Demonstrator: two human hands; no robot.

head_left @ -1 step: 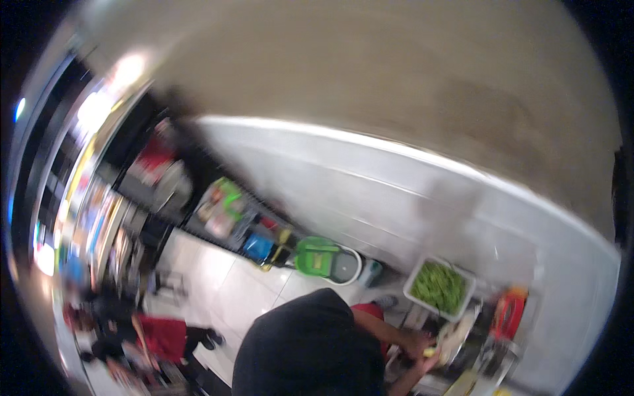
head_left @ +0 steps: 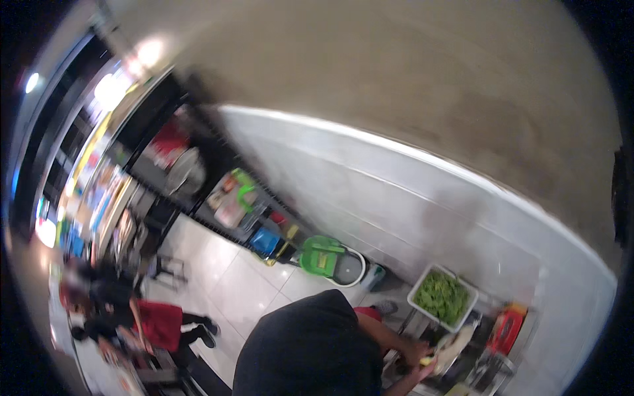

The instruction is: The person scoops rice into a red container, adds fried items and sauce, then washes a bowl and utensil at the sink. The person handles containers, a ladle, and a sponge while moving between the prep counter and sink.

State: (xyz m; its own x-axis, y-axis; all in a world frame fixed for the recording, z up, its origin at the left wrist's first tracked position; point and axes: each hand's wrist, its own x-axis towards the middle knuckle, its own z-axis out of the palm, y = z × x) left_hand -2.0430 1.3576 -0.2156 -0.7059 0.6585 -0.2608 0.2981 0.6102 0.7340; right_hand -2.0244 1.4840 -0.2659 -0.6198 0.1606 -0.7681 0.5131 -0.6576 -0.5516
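At the lower right, my left hand and my right hand are close together, bare forearms reaching out from below a dark sleeve. Between them is a small pale yellow thing, which the closed fingers of both seem to grip; its kind is too small to make out. Just beyond the fingers lies a long pale beige thing over a dark, cluttered work surface. Beyond it stands a white rectangular tub full of green leaves.
A red package and a wire rack are right of my hands. A green-and-white mop bucket and a black shelf unit stand along the wall. A co-worker in a red apron is at the lower left.
The whole view has shifted slightly, with shelves and bucket now a little farther right, and it looks sharper. My hands stay together around the small yellow thing.
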